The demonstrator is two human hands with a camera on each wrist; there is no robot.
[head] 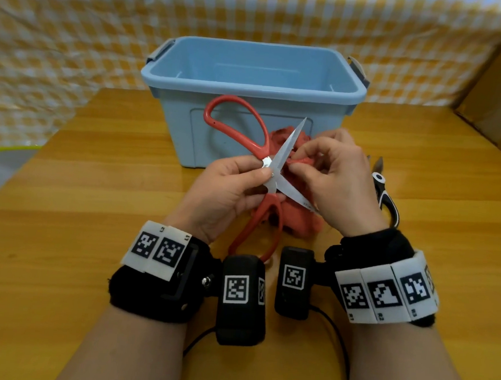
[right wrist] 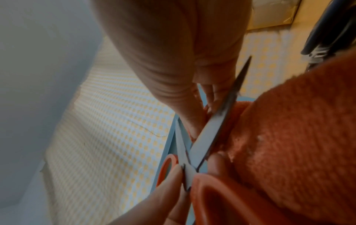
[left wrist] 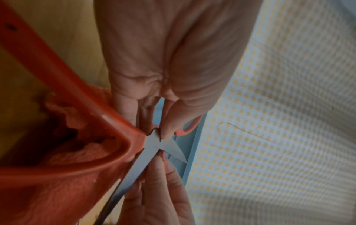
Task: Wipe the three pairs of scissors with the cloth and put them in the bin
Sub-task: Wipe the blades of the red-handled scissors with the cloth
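Scissors (head: pixel 270 167), red-handled and spread open, are pinched at the pivot by the left hand (head: pixel 228 188), above the counter (head: pixel 66 177). A fold of red cloth (head: pixel 301 160) is pinched against a blade by the right hand (head: pixel 330 177). Wiping is judged under way. Next, closed blades and a lift over the rim of the bin (head: pixel 250 86) behind are called for. Another pair (head: pixel 386 196) lies just right.

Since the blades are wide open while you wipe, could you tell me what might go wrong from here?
1. The right hand pinches the red cloth right at the open blades of the red scissors; a slip could cut the fingers.
2. The left hand grips only near the pivot, so the blades might swing shut.
3. The upper tip points towards the blue bin and may scrape it.
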